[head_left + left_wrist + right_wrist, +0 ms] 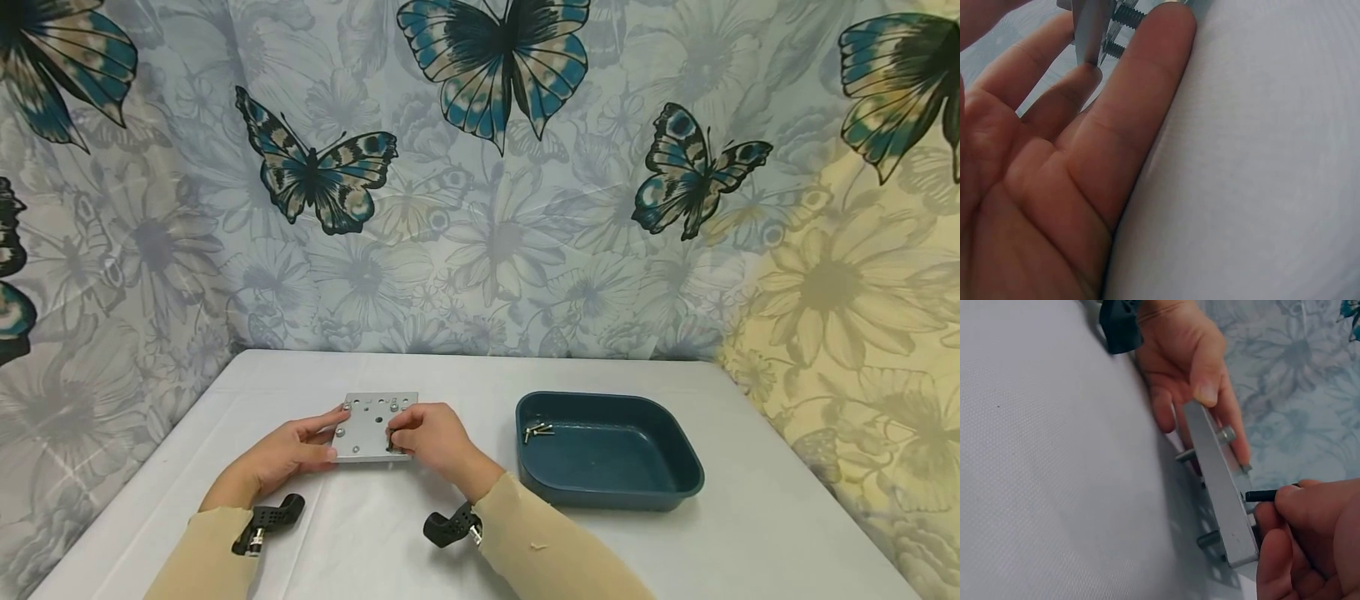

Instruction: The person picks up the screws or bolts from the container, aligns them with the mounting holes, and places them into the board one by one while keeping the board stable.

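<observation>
A flat silver metal plate with several holes and bolt heads is held at its left edge by my left hand, thumb on the near side. In the right wrist view the plate is seen edge-on, with threaded bolt shanks sticking out below it. My right hand is at the plate's right part. Its thumb and fingers pinch a short black rod, whose tip is right at the plate's upper face. In the left wrist view, fingers of the left hand lie along the plate and bolts.
A dark blue tray stands to the right of the plate, with several small brass-coloured screws in its left end. White cloth covers the table. A butterfly-patterned curtain hangs behind. Black camera mounts sit on both wrists.
</observation>
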Available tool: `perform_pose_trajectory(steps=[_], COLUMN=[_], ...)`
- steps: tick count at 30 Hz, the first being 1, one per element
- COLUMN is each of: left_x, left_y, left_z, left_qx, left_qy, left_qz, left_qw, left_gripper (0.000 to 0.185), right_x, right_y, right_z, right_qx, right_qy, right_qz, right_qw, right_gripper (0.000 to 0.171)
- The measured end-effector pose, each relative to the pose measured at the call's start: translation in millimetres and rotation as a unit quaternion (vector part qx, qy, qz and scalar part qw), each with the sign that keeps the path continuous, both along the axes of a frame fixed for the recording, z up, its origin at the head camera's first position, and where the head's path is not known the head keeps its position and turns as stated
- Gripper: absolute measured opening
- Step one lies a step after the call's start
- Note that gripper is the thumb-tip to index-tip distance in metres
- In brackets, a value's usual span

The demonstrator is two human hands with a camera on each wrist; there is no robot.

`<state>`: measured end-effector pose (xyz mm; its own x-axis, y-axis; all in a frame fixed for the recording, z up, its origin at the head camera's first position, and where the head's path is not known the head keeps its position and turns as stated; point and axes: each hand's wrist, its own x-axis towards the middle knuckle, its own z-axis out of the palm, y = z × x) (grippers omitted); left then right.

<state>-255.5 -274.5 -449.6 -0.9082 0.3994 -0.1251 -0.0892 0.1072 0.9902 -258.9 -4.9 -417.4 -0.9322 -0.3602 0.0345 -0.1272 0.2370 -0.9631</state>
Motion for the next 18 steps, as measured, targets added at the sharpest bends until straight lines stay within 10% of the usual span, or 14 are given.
perform_pose_trajectory(steps=[18], left_x=[0.2], left_y=[0.3], left_z=[1.6], left_qx=[-0.002], left_qy=[0.001], left_qz=[0.002], left_qw=[1.0000], left_gripper=[0.078], right_x=[-1.8], right_y=[1.8], right_z=[1.7], right_qx=[0.121], right_qy=[0.073], right_qz=[0.012], right_qw=[0.990], right_gripper=[0.014])
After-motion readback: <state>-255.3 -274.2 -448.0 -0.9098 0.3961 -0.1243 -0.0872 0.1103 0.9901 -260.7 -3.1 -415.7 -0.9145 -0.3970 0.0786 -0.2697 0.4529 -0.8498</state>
